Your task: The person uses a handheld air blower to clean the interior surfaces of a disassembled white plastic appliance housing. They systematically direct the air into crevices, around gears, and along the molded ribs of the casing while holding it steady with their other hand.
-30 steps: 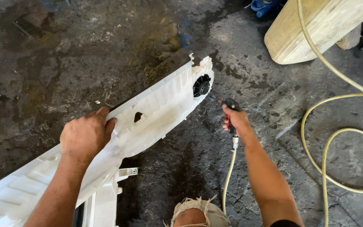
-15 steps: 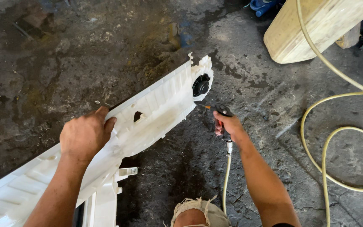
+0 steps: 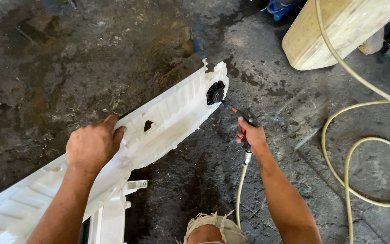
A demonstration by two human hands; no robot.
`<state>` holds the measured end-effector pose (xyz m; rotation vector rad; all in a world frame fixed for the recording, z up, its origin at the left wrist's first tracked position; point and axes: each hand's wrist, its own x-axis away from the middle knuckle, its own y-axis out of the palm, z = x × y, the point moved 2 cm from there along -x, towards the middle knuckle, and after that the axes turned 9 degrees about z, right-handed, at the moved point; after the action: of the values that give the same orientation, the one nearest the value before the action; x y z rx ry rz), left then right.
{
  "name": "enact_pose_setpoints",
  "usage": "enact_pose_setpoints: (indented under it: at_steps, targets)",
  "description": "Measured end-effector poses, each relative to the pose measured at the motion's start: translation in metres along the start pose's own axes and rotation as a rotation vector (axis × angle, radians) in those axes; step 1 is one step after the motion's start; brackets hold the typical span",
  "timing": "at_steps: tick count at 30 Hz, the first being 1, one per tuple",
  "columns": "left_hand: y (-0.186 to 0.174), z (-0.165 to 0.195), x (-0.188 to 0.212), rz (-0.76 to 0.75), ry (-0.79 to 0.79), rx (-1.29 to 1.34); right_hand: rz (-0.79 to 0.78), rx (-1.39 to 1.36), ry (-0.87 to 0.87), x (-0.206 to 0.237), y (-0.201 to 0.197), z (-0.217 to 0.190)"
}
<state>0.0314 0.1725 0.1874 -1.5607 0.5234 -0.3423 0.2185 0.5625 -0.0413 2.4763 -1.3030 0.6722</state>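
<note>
A long white plastic panel (image 3: 168, 117) lies slanted over the stained concrete floor, ribbed on its upper side. My left hand (image 3: 93, 144) grips its upper edge near a small dark cut-out. At the panel's far end sits a round black fan-like part (image 3: 215, 92). My right hand (image 3: 250, 134) is closed on a black air blow gun (image 3: 248, 116) whose orange-tipped nozzle points at that black part, almost touching it. A pale hose (image 3: 240, 194) runs from the gun's base down toward me.
A yellowish hose (image 3: 362, 135) loops over the floor at the right. A pale curved body part (image 3: 339, 31) rests at the top right, with blue objects (image 3: 278, 7) behind it. Torn trouser fabric at my knee (image 3: 213, 228) shows at the bottom.
My right hand has moved left and up with the blow gun, bringing its nozzle close to the black round part. My left hand and the panel have stayed in place.
</note>
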Motion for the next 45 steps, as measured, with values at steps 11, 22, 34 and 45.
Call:
enact_pose_setpoints:
  at_steps: [11, 22, 34, 45]
  targets:
    - [0.0, 0.002, 0.001, -0.06, -0.028, -0.008, -0.036, -0.087, -0.018, -0.003, 0.01, -0.01]
    - [0.0, 0.002, 0.001, -0.057, -0.038, -0.011, -0.03, -0.049, -0.031, -0.003, 0.016, -0.022]
    - [0.001, 0.002, 0.001, -0.076, -0.055, -0.009, -0.018, -0.055, -0.026, -0.027, 0.007, -0.03]
    - [0.002, 0.002, 0.003, 0.003, -0.02, -0.008, 0.008, -0.003, 0.087, -0.061, -0.01, -0.021]
